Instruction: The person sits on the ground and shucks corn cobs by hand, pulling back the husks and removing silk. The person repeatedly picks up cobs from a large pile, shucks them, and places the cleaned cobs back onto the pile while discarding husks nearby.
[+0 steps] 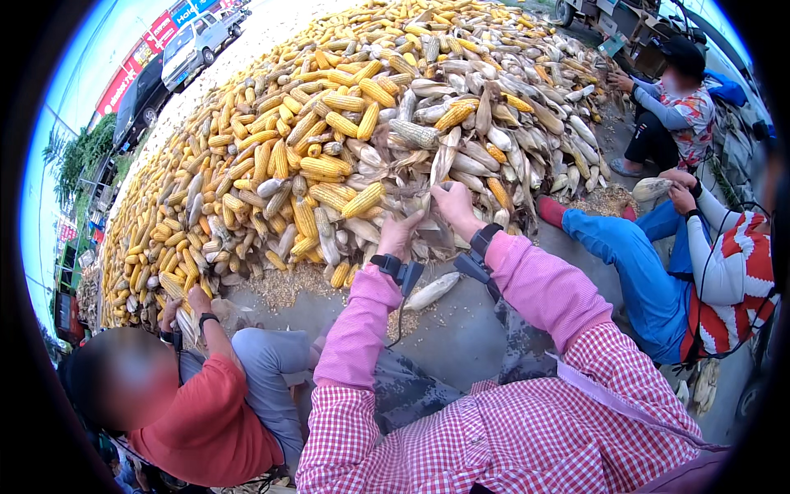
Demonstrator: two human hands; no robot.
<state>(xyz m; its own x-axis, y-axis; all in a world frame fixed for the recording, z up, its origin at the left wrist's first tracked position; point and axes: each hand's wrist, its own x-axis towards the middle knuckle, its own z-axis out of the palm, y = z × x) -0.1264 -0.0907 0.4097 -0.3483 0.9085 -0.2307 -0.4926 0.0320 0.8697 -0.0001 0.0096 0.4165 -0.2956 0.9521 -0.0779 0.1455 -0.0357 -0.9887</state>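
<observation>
My left hand [396, 234] and my right hand [455, 205] are close together at the front of a big heap of corn. Between them is a pale, dry corn husk [426, 223], pinched by the fingers of both hands. Whether an ear is inside the husk cannot be told. Just left of my left hand lies a bare yellow corn cob [363, 200]. Beyond my hands are unhusked ears [478, 151] with brown, papery leaves. Below my wrists, one whitish ear in its husk [434, 291] rests on the concrete.
Husked yellow cobs [247, 179] fill the heap's left side. Loose kernels [281, 287] are scattered over the concrete ground [460, 346]. Close by on my left sits a person in red [203, 414]. On my right, another person [728, 278] holds an ear; a third crouches farther back.
</observation>
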